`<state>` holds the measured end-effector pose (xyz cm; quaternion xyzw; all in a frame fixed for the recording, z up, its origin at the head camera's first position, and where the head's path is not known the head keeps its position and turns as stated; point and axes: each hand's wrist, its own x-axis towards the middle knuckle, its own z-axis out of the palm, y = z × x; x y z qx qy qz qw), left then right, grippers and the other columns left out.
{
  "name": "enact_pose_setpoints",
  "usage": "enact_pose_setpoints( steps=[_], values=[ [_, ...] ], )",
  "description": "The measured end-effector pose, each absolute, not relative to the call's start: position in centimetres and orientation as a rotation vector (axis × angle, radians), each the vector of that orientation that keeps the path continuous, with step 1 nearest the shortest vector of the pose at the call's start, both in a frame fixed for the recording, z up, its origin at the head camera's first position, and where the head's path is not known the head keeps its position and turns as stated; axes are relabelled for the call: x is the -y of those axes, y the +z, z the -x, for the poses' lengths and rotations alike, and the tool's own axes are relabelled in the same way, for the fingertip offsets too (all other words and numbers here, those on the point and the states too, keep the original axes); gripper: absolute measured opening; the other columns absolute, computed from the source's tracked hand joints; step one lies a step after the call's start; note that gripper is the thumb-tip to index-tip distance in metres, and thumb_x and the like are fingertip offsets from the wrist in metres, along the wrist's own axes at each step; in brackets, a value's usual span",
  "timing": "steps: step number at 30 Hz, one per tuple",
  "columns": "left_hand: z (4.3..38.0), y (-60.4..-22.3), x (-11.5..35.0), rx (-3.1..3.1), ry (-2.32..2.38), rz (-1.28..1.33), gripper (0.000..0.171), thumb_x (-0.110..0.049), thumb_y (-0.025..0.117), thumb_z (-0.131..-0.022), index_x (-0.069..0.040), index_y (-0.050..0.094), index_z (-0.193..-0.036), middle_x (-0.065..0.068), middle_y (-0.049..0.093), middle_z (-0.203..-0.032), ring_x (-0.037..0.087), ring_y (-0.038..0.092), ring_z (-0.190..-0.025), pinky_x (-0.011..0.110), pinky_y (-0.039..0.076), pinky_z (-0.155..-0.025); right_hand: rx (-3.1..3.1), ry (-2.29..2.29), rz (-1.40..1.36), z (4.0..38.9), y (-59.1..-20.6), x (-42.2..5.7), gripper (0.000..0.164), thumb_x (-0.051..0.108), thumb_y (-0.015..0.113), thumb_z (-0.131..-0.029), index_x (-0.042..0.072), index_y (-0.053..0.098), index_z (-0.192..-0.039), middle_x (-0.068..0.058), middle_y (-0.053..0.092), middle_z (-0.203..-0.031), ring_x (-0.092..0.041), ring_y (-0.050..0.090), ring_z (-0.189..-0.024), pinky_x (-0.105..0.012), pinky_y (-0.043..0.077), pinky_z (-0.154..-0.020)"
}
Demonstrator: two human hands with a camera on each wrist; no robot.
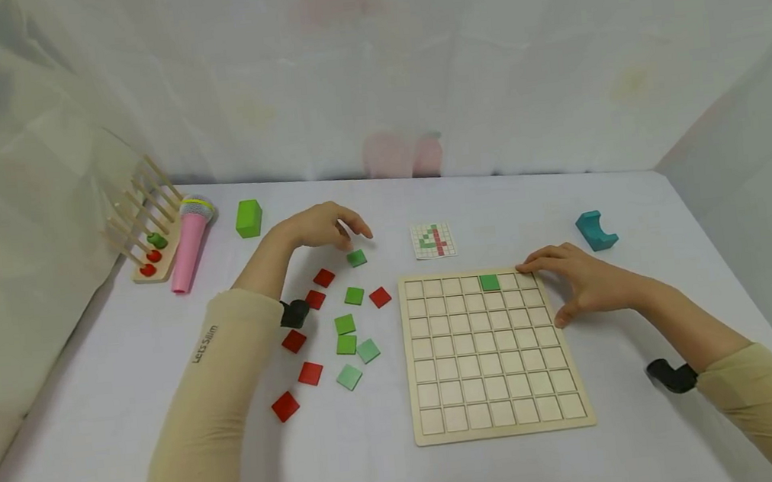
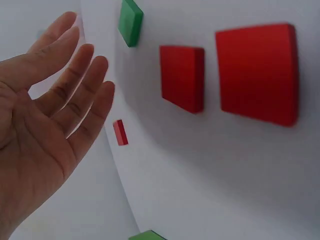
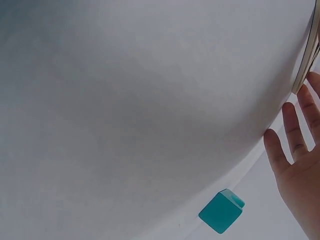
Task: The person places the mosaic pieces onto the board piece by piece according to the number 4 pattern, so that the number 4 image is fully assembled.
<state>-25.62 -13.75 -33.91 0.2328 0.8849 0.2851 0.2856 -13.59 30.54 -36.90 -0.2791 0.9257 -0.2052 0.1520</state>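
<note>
My left hand (image 1: 321, 226) hovers just above a green square tile (image 1: 356, 258), its fingers loosely extended and holding nothing. In the left wrist view the fingers (image 2: 80, 107) are apart from the tiles. Red tiles (image 1: 310, 373) and green tiles (image 1: 344, 324) lie scattered below that hand, several of each, with pale green ones (image 1: 350, 376) among them. The wooden grid board (image 1: 494, 342) has one green tile (image 1: 489, 282) in its top row. At the board's upper right corner, my right hand (image 1: 585, 279) rests with spread fingers touching the edge.
A small pattern card (image 1: 433, 241) lies behind the board. To the right sits a teal curved block (image 1: 595, 231). On the left are a green block (image 1: 249, 218), a pink toy microphone (image 1: 191, 243) and a wooden peg stand (image 1: 167, 260).
</note>
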Motion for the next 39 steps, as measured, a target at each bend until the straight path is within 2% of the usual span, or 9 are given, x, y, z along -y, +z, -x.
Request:
enact_pose_setpoints(
  steps=[7, 21, 30, 39],
  values=[
    [25.2, -34.7, 15.0, -2.313, 0.688, -0.565, 0.043, 0.000, 0.064, -0.088, -0.017, 0.064, -0.128, 0.016, 0.054, -0.139, 0.032, 0.047, -0.133, 0.049, 0.043, -0.109, -2.653, -0.589, 0.802, 13.6, -37.0, -30.4, 0.093, 0.042, 0.091, -0.059, 0.014, 0.053, -0.140, -0.013, 0.051, -0.141, -0.034, 0.040, -0.128, -0.058, 0.036, -0.100],
    [25.1, -36.0, 15.5, -2.316, 0.698, -0.527, 0.051, -0.009, 0.068, -0.089, -0.027, 0.060, -0.136, 0.014, 0.049, -0.145, 0.037, 0.045, -0.134, 0.050, 0.046, -0.106, -2.659, -0.584, 0.803, 13.6, -36.8, -30.4, 0.094, 0.044, 0.090, -0.059, 0.014, 0.054, -0.140, -0.013, 0.052, -0.140, -0.034, 0.040, -0.127, -0.058, 0.036, -0.100],
    [25.0, -36.6, 15.7, -2.276, 0.787, -0.515, 0.051, -0.012, 0.068, -0.089, -0.025, 0.059, -0.137, 0.012, 0.047, -0.144, 0.034, 0.043, -0.132, 0.047, 0.047, -0.105, -2.668, -0.580, 0.822, 13.6, -36.9, -30.6, 0.094, 0.043, 0.090, -0.059, 0.014, 0.053, -0.140, -0.013, 0.052, -0.139, -0.033, 0.042, -0.126, -0.056, 0.037, -0.099],
    [24.5, -36.8, 15.5, -2.323, 0.756, -0.547, 0.045, -0.013, 0.066, -0.091, -0.024, 0.061, -0.133, 0.012, 0.044, -0.144, 0.036, 0.042, -0.131, 0.048, 0.047, -0.104, -2.666, -0.589, 0.818, 13.6, -37.1, -30.7, 0.095, 0.044, 0.090, -0.058, 0.014, 0.053, -0.140, -0.013, 0.052, -0.140, -0.033, 0.041, -0.126, -0.055, 0.036, -0.099]
  ],
)
